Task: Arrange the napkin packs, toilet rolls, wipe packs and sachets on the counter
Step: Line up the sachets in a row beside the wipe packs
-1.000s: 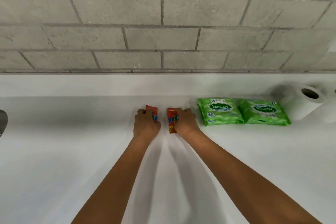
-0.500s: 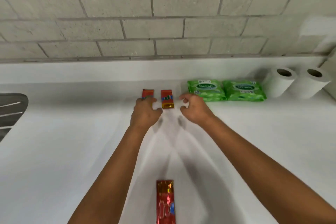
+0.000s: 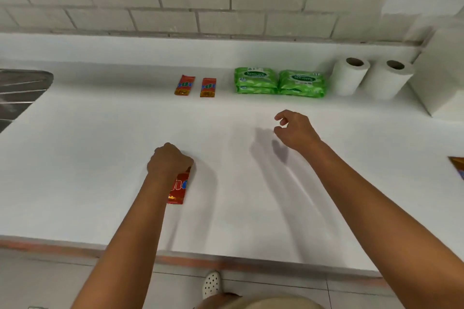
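Note:
Two red sachets [image 3: 184, 85] [image 3: 208, 87] lie side by side at the back of the white counter [image 3: 88, 158]. To their right sit two green wipe packs [image 3: 255, 80] [image 3: 302, 83], then two upright toilet rolls [image 3: 349, 76] [image 3: 388, 79]. My left hand [image 3: 168, 162] is closed on the top end of a third red sachet [image 3: 179, 189] lying mid-counter. My right hand [image 3: 295, 129] hovers above the counter, fingers loosely curled and holding nothing.
A metal sink drainer [image 3: 17, 94] is at the far left. A white box [image 3: 442, 70] stands in the right corner behind the rolls. A corner of an orange packet [image 3: 458, 165] shows at the right edge. The counter's front edge [image 3: 200, 259] runs below my arms.
Both hands let go of the two back sachets and drew toward me. My left hand came down onto the third sachet; my right hand moved right and stays free.

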A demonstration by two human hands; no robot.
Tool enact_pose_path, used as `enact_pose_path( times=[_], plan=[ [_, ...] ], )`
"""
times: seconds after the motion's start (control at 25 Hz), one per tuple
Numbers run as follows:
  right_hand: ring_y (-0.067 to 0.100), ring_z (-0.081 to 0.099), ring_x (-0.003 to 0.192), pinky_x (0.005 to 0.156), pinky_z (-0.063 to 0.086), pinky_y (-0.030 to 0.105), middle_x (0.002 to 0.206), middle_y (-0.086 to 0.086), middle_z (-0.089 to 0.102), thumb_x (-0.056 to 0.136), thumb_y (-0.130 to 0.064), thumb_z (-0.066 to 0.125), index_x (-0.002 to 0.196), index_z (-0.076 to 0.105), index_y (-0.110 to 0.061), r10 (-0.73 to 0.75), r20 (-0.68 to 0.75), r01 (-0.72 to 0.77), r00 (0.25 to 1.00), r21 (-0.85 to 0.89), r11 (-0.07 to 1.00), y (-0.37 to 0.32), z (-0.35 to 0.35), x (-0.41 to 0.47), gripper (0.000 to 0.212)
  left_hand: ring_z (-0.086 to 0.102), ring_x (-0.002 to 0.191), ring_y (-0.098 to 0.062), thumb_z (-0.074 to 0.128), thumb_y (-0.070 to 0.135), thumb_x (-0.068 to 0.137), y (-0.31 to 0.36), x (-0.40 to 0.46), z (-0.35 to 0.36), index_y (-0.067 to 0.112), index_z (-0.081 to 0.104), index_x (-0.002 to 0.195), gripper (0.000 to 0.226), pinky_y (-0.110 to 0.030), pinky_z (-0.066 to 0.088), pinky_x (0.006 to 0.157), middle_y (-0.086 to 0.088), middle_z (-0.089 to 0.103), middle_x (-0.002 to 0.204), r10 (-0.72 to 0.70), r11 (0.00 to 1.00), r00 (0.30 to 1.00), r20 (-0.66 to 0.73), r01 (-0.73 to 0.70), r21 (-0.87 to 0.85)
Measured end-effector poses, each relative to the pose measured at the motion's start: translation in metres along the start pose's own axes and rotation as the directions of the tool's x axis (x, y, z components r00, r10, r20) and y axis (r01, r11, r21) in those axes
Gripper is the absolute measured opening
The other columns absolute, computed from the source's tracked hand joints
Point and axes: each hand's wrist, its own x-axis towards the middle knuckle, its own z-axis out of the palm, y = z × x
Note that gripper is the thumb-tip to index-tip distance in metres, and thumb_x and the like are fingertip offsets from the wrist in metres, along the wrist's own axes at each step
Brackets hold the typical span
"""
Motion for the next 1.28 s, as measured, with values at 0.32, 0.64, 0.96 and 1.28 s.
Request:
enact_pose_path(
  times=[0.32,0.64,0.96,1.28],
  plan=[
    [0.020,0.051,0.088,0.084,0.045,0.034,0.099,-0.003,0.051,0.083,-0.013,0.055,0.114,0.060,-0.013,0.037,0.026,-0.037,0.999,0.022,0.999,0.072,-0.020,-0.040,0.032,0.057,0.102,-0.036,0.058,0.011,0.086,-0.008,-0.046,0.036,0.002,0.049,0.074,0.017,-0.033,0.044,0.068,-0.022,0.061,0.108,-0.132,0.981,0.981,-0.142,0.109,-0.163],
    [0.031,0.054,0.112,0.094,0.046,0.040,0.117,0.007,0.062,0.082,-0.018,0.055,0.112,0.062,-0.017,0.154,-0.165,-0.155,0.974,0.008,0.988,0.138,-0.079,-0.061,0.031,0.058,0.107,-0.042,0.053,0.016,0.088,0.036,-0.079,0.046,-0.006,0.056,0.109,0.030,-0.042,0.048,0.086,-0.025,0.061,0.115,-0.017,0.969,0.965,-0.262,-0.049,-0.242],
    [0.043,0.035,0.123,0.104,0.027,0.049,0.128,0.024,0.043,0.086,-0.018,0.047,0.124,0.048,-0.005,0.422,-0.506,-0.578,0.752,-0.197,0.792,0.255,-0.165,-0.079,0.039,0.058,0.079,-0.030,0.045,0.009,0.088,0.127,-0.119,0.074,0.015,0.051,0.073,0.017,-0.032,0.045,0.074,-0.006,0.053,0.074,0.169,0.769,0.982,-0.081,-0.183,-0.612],
    [0.042,0.037,0.123,0.103,0.028,0.050,0.126,0.026,0.045,0.087,-0.014,0.054,0.120,0.044,0.001,0.552,-0.467,-0.682,0.691,-0.169,0.711,0.300,-0.188,-0.076,0.038,0.056,0.086,-0.027,0.048,0.010,0.090,0.155,-0.136,0.076,0.012,0.051,0.094,0.006,-0.033,0.046,0.080,-0.007,0.056,0.080,0.193,0.764,0.981,-0.010,-0.157,-0.625]
  ],
)
